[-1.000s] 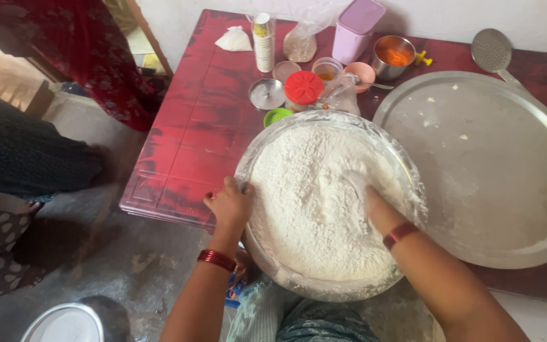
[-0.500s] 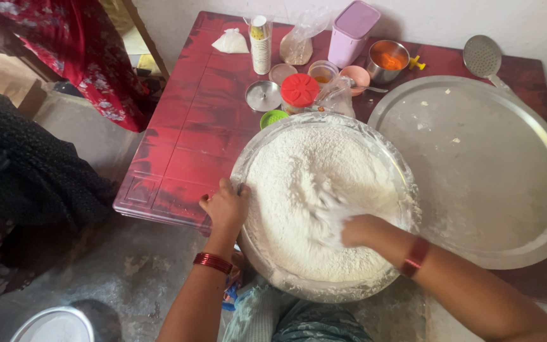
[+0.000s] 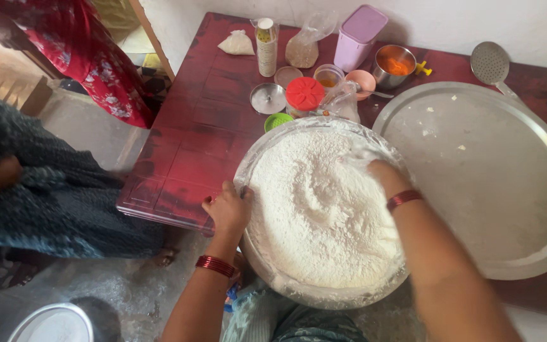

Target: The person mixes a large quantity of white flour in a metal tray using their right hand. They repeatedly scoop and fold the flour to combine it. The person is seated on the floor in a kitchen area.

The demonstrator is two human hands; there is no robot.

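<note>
Red table (image 3: 191, 139): one flour bowl (image 3: 299, 292), left hand (image 3: 228, 212) gripping its rim, right hand (image 3: 365, 161) buried, grip unclear.

Single head view, steeply downward, close over red table (image 3: 185, 145); far edge probably cropped.

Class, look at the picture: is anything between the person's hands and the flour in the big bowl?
Nothing visible. The right hand is already in the flour, its fingers coated. The left hand grips the bowl at its near-left rim, touching it directly.
</note>
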